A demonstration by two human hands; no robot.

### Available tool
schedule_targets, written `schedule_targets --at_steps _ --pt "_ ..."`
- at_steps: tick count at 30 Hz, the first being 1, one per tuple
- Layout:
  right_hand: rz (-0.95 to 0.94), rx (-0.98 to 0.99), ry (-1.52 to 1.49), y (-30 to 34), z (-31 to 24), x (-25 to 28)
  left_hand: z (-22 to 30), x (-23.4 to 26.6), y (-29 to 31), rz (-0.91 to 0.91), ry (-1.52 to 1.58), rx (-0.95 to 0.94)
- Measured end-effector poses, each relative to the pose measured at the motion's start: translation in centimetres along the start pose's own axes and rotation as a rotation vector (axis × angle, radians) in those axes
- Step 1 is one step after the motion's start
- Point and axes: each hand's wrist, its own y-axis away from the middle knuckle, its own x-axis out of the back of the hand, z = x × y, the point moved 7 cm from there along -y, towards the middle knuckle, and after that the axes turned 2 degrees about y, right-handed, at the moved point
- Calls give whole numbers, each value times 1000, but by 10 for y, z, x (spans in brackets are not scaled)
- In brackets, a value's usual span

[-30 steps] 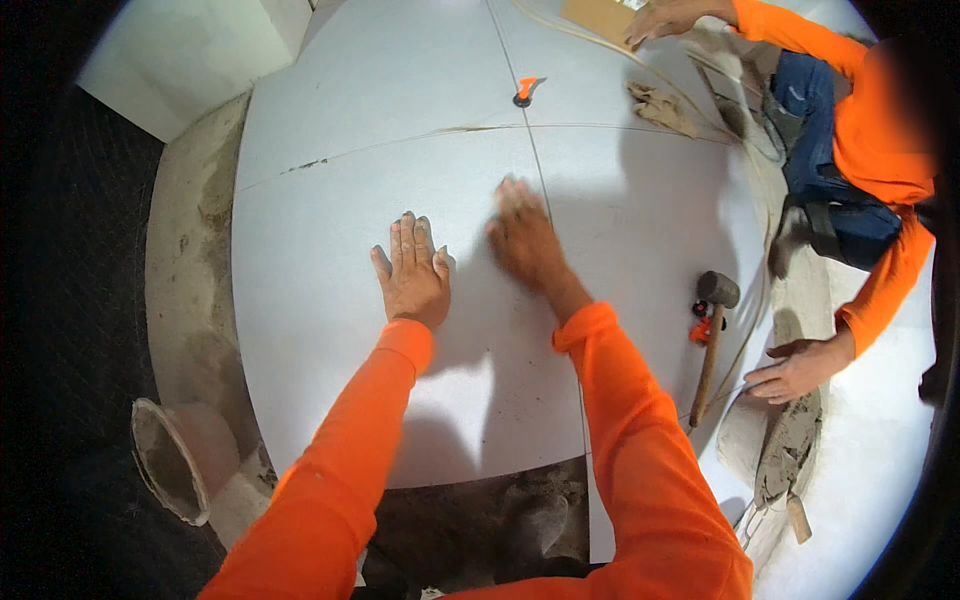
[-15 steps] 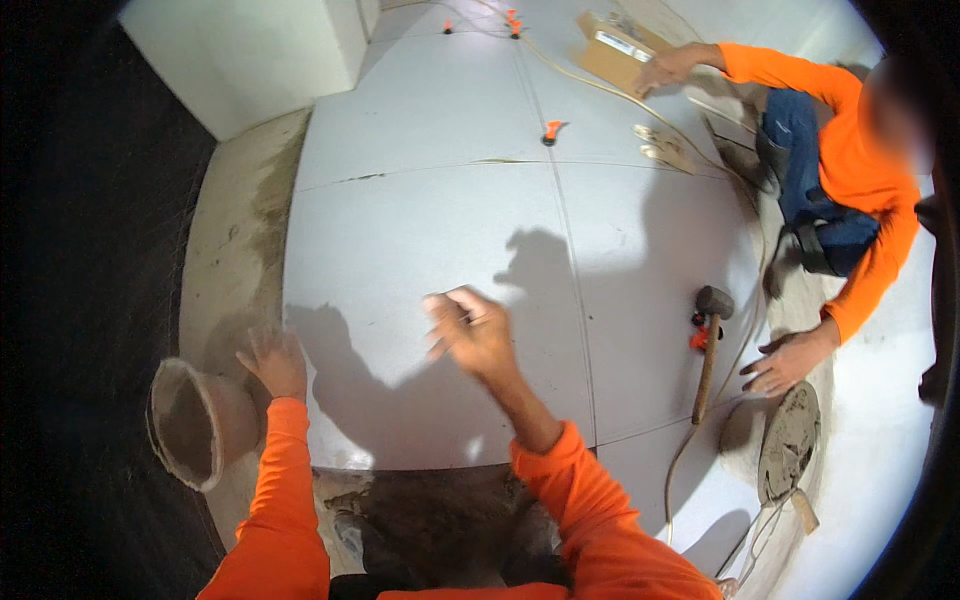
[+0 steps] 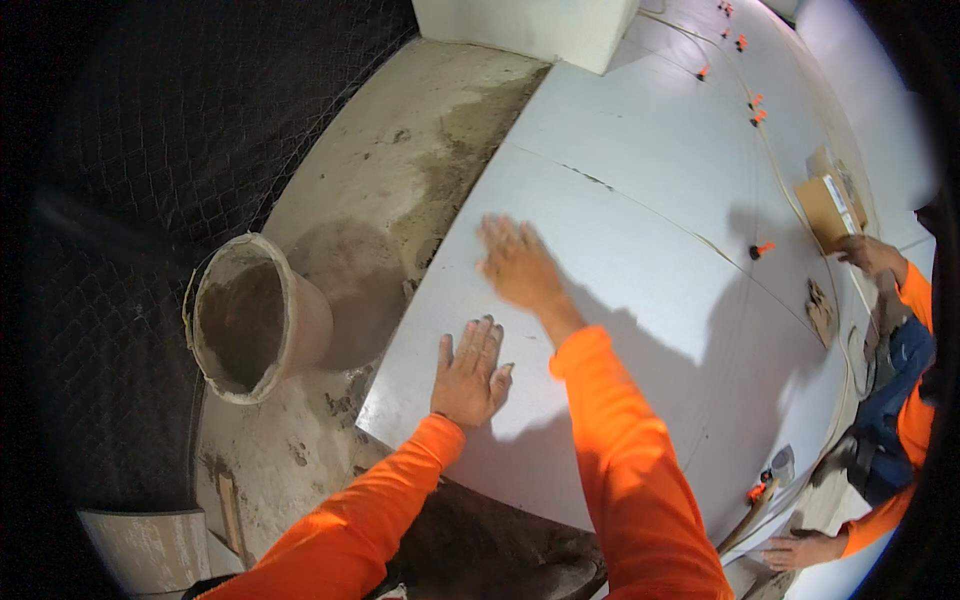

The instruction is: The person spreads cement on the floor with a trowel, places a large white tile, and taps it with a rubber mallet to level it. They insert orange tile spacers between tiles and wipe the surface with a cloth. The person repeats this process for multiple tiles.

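Both of my hands are over a large pale grey floor tile (image 3: pixel 640 390), and neither holds anything. My left hand (image 3: pixel 471 378) lies flat near the tile's left edge, fingers stretched out. Farther up the same tile, my right hand (image 3: pixel 522 262) is palm down with its fingers spread, slightly blurred. Whether the right palm touches the surface I cannot tell. Left of the tile, a mortar-crusted bucket (image 3: pixel 308 325) stands on the rough concrete strip (image 3: pixel 400 140).
Orange tile-levelling clips (image 3: pixel 762 250) stand along the joints. At the right, a co-worker's hand (image 3: pixel 868 255) is at a cardboard box (image 3: pixel 830 212); gloves (image 3: pixel 820 312) lie nearby. A mallet (image 3: pixel 752 508) rests lower right. Dark netting (image 3: pixel 150 200) borders the left, above a tile offcut (image 3: pixel 150 550).
My view has swung left, so the bucket sits nearer the middle. My left hand has come from beside the bucket onto the tile. My raised, curled right hand has spread out over it.
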Motion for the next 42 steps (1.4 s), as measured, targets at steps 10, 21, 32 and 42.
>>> schedule_targets --at_steps 10,21,32,42 --pt "46 -196 132 -127 24 -2 -4 -1 -1 -36 32 62" --pt "358 -1421 336 515 83 161 -49 2 3 90 75 -156" --pt "143 -2114 97 770 4 130 206 -77 118 -158 284 -520" --pt "492 -2052 -50 745 68 132 359 -146 129 -447 134 -523"
